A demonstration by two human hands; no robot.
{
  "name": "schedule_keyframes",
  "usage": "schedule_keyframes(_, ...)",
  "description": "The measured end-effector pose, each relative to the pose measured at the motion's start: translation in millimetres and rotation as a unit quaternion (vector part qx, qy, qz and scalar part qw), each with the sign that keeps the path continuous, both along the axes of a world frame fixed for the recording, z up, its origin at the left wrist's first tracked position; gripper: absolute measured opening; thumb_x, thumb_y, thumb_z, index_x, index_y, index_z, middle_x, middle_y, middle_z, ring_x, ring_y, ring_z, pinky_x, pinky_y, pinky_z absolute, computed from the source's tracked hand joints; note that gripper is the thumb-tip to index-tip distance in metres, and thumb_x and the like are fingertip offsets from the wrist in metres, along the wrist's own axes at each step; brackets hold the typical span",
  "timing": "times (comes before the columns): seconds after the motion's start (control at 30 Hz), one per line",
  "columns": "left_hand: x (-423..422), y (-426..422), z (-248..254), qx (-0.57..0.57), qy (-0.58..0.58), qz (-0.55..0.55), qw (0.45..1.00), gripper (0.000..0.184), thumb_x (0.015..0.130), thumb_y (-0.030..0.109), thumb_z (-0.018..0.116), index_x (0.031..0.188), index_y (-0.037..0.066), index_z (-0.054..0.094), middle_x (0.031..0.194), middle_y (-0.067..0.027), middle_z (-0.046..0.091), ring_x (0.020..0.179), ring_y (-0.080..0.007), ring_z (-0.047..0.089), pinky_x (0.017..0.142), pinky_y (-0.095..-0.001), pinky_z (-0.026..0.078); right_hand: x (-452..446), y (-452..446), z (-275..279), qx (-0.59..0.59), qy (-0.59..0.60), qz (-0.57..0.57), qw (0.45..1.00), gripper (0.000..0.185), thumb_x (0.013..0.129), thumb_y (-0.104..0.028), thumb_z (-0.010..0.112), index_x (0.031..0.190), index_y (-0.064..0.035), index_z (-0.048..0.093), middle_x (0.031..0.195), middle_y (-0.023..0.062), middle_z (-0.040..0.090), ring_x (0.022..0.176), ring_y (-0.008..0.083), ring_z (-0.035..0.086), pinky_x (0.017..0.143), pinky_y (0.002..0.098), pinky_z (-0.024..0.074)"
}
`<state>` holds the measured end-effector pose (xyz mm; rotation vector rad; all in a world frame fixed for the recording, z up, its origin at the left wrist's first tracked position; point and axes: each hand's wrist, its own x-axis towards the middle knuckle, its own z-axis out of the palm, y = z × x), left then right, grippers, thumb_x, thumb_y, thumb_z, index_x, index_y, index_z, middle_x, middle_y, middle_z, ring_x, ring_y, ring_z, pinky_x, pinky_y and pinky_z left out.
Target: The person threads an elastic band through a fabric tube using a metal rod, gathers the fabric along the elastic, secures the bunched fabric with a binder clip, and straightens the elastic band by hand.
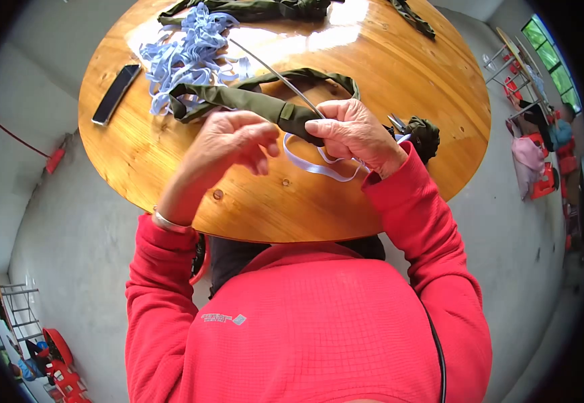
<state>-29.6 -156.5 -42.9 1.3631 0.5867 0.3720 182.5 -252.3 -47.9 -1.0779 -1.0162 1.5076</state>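
My right hand [349, 133] pinches the end of an olive green fabric strap [255, 103] together with a thin metal rod [275, 72], which points up and left over the table. My left hand [235, 144] is just left of the strap's end, its fingers apart and curved, holding nothing. The strap loops back behind both hands. A pale lilac ribbon [312, 166] curves on the wood below my right hand. Small scissors [397, 123], only partly visible, lie beside a dark green fabric bundle [423, 138] to the right of that hand.
The round wooden table [252, 215] bears a tangled pile of light blue ribbon [195, 57], a black phone [116, 95] at the left, and more green fabric [258, 10] at the far edge. Red chairs [546, 181] and other furniture stand farther off on both sides.
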Motion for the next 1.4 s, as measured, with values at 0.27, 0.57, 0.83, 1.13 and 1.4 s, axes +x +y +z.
schedule_keyframes(0.27, 13, 3, -17, -0.153, -0.048, 0.051, 0.986, 0.033, 0.091, 0.03, 0.053, 0.097, -0.003, 0.058, 0.078, -0.0115, 0.063, 0.052, -0.0177, 0.058, 0.046, -0.026, 0.049, -12, -6, 5, 0.051, -0.124, 0.0, 0.991, 0.011, 0.086, -0.01, 0.06, 0.084, 0.0007, 0.062, 0.056, -0.0064, 0.046, 0.045, -0.001, 0.035, 0.038, 0.0176, 0.0249)
schedule_keyframes(0.57, 10, 8, -31, -0.186, -0.161, 0.066, 0.967, 0.019, 0.092, 0.016, 0.052, 0.098, -0.001, 0.055, 0.09, -0.0158, 0.065, 0.071, -0.0257, 0.067, 0.057, -0.0305, 0.054, -18, -13, 14, 0.069, -0.16, -0.039, 0.984, 0.018, 0.087, -0.014, 0.061, 0.093, 0.0032, 0.062, 0.068, -0.0032, 0.056, 0.058, 0.0009, 0.046, 0.047, 0.0177, 0.0364)
schedule_keyframes(0.83, 12, 1, -31, -0.158, -0.205, 0.042, 0.965, 0.022, 0.092, 0.014, 0.051, 0.106, -0.002, 0.056, 0.094, -0.015, 0.065, 0.08, -0.0267, 0.067, 0.064, -0.0322, 0.055, -15, -11, 14, 0.079, -0.19, -0.079, 0.975, 0.018, 0.086, -0.016, 0.063, 0.09, 0.0015, 0.064, 0.063, -0.0049, 0.057, 0.048, -0.0022, 0.036, 0.041, 0.0163, 0.0268)
schedule_keyframes(1.13, 16, -5, -38, -0.149, -0.22, 0.011, 0.964, 0.021, 0.09, 0.011, 0.055, 0.107, -0.001, 0.059, 0.095, -0.0108, 0.065, 0.083, -0.0195, 0.065, 0.072, -0.0352, 0.056, -19, -8, 8, 0.078, -0.18, -0.069, 0.978, 0.016, 0.084, -0.011, 0.064, 0.09, 0.0041, 0.064, 0.068, 0.0035, 0.064, 0.057, 0.0006, 0.052, 0.046, 0.0165, 0.0401)
schedule_keyframes(1.4, 17, -8, -37, -0.102, -0.178, 0.01, 0.979, 0.022, 0.09, 0.014, 0.057, 0.105, -0.001, 0.061, 0.092, -0.0099, 0.065, 0.081, -0.0173, 0.065, 0.072, -0.0305, 0.056, -16, -10, 16, 0.085, -0.185, -0.084, 0.975, 0.013, 0.084, -0.009, 0.063, 0.087, 0.0041, 0.064, 0.067, 0.0035, 0.064, 0.058, 0.0011, 0.054, 0.047, 0.0167, 0.041)
